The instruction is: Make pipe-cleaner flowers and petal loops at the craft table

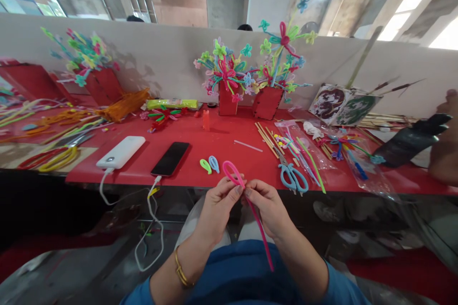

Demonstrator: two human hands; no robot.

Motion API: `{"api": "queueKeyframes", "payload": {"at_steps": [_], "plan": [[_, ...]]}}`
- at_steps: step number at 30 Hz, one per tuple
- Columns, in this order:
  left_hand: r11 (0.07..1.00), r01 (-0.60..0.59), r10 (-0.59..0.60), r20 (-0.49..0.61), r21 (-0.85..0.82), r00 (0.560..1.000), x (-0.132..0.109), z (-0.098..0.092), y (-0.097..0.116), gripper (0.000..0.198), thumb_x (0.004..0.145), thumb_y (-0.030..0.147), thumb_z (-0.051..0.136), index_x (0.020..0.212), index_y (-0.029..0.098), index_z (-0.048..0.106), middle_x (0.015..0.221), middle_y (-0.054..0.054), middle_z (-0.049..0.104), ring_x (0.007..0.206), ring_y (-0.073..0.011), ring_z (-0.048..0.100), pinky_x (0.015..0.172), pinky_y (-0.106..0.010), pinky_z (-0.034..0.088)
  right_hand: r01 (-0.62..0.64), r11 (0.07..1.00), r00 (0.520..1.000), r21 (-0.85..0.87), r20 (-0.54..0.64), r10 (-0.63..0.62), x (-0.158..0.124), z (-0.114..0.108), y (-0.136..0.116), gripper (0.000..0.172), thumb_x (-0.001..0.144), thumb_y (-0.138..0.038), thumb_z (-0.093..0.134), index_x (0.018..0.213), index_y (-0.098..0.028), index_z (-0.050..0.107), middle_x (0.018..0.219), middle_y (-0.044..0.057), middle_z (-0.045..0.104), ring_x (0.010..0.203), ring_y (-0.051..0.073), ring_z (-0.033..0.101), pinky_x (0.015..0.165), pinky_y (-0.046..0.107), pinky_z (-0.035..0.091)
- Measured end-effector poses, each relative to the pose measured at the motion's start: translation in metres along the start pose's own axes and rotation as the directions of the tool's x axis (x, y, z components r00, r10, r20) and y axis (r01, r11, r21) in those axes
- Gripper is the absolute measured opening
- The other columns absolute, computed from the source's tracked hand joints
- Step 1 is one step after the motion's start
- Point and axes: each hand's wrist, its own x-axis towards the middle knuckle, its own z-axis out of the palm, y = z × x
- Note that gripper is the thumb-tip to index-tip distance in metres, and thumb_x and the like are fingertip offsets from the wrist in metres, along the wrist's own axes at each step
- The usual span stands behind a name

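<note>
A pink pipe cleaner [258, 223] is bent into a loop at its upper end, and its straight tail hangs down toward my lap. My left hand [221, 202] pinches it at the base of the loop. Close beside, my right hand [266, 205] pinches the same crossing point, thumb and fingers together. Just past my hands on the table lie a small green pipe-cleaner loop [205, 166] and a light blue pipe-cleaner loop [213, 164]. Blue-handled scissors [292, 177] rest at the table edge, right of my hands.
On the red table [214, 140] lie a black phone [171, 158] and a white power bank [120, 151], both cabled. Red boxes [229, 100] of pipe-cleaner flowers stand behind. Wooden sticks [266, 139], a dark bottle [411, 142] and another person's arm [443, 147] are on the right.
</note>
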Motion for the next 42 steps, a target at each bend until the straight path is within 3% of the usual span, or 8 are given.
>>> {"api": "queueKeyframes", "payload": {"at_steps": [5, 10, 15, 21, 24, 30, 36, 42], "plan": [[0.997, 0.056, -0.056, 0.013, 0.062, 0.998, 0.002, -0.006, 0.007, 0.007, 0.067, 0.022, 0.063, 0.066, 0.015, 0.063, 0.060, 0.003, 0.057, 0.058, -0.0071, 0.049, 0.058, -0.019, 0.040, 0.105, 0.943, 0.995, -0.315, 0.028, -0.101, -0.002, -0.004, -0.001, 0.012, 0.071, -0.026, 0.055, 0.064, -0.016, 0.055, 0.055, -0.003, 0.049, 0.051, 0.008, 0.043, 0.050, 0.020, 0.033], [0.996, 0.055, -0.053, -0.024, 0.077, 0.998, 0.002, -0.007, 0.007, 0.009, 0.066, 0.021, 0.063, 0.065, 0.013, 0.061, 0.059, 0.003, 0.056, 0.057, -0.0064, 0.047, 0.056, -0.018, 0.037, 0.269, 0.722, 0.958, -0.638, 0.098, -0.270, -0.004, -0.004, -0.006, 0.011, 0.075, -0.023, 0.050, 0.069, -0.017, 0.057, 0.061, -0.001, 0.053, 0.058, 0.010, 0.047, 0.054, 0.021, 0.037], [0.992, 0.112, -0.117, -0.101, -0.056, 0.988, 0.002, -0.004, 0.004, 0.010, 0.065, 0.022, 0.065, 0.063, 0.014, 0.060, 0.058, 0.003, 0.056, 0.053, -0.0058, 0.046, 0.052, -0.018, 0.036, 0.257, 0.678, 0.964, -0.688, 0.137, -0.227, -0.003, -0.007, -0.004, 0.010, 0.075, -0.018, 0.048, 0.078, -0.017, 0.057, 0.067, 0.000, 0.058, 0.062, 0.011, 0.052, 0.058, 0.021, 0.040], [0.973, 0.170, -0.182, -0.062, -0.155, 0.981, 0.001, -0.004, 0.002, 0.009, 0.065, 0.022, 0.065, 0.064, 0.015, 0.060, 0.059, 0.002, 0.057, 0.053, -0.0071, 0.049, 0.053, -0.020, 0.037, 0.289, 0.662, 0.953, -0.692, 0.145, -0.265, -0.004, -0.008, -0.004, 0.007, 0.074, -0.016, 0.050, 0.077, -0.017, 0.056, 0.067, -0.001, 0.058, 0.060, 0.010, 0.053, 0.056, 0.019, 0.041], [0.968, 0.190, -0.199, -0.042, -0.165, 0.979, 0.000, -0.004, 0.003, 0.009, 0.064, 0.021, 0.066, 0.064, 0.015, 0.060, 0.059, 0.002, 0.058, 0.054, -0.0075, 0.050, 0.054, -0.020, 0.037, 0.346, 0.602, 0.931, -0.719, 0.185, -0.315, -0.004, -0.010, -0.006, 0.008, 0.074, -0.013, 0.049, 0.075, -0.018, 0.056, 0.068, -0.001, 0.059, 0.062, 0.010, 0.053, 0.058, 0.020, 0.041], [0.968, 0.212, -0.212, 0.011, -0.135, 0.977, 0.001, -0.006, 0.003, 0.009, 0.065, 0.022, 0.065, 0.064, 0.014, 0.061, 0.060, 0.001, 0.058, 0.057, -0.0074, 0.048, 0.057, -0.020, 0.036, 0.496, 0.348, 0.837, -0.795, 0.330, -0.437, -0.003, -0.015, -0.010, 0.011, 0.077, -0.012, 0.047, 0.074, -0.017, 0.056, 0.070, 0.001, 0.058, 0.065, 0.011, 0.053, 0.060, 0.022, 0.042], [0.969, 0.246, -0.246, 0.112, 0.013, 0.963, 0.001, -0.011, 0.012, 0.012, 0.065, 0.023, 0.064, 0.065, 0.012, 0.062, 0.060, 0.000, 0.056, 0.059, -0.0084, 0.046, 0.059, -0.021, 0.035, 0.621, -0.094, 0.634, -0.778, 0.570, -0.524, 0.001, -0.021, -0.013, 0.013, 0.079, -0.013, 0.045, 0.079, -0.018, 0.057, 0.080, 0.003, 0.062, 0.077, 0.014, 0.053, 0.083, 0.034, 0.036], [0.913, 0.388, -0.405, 0.183, 0.121, 0.896, -0.004, -0.012, 0.013, 0.012, 0.064, 0.022, 0.063, 0.069, 0.012, 0.058, 0.065, -0.002, 0.059, 0.060, -0.0121, 0.054, 0.062, -0.026, 0.040, 0.646, -0.265, 0.586, -0.715, 0.688, -0.429, 0.011, -0.032, -0.016, 0.014, 0.081, -0.015, 0.044, 0.083, -0.019, 0.057, 0.085, 0.001, 0.062, 0.083, 0.014, 0.052, 0.092, 0.037, 0.029]]}}
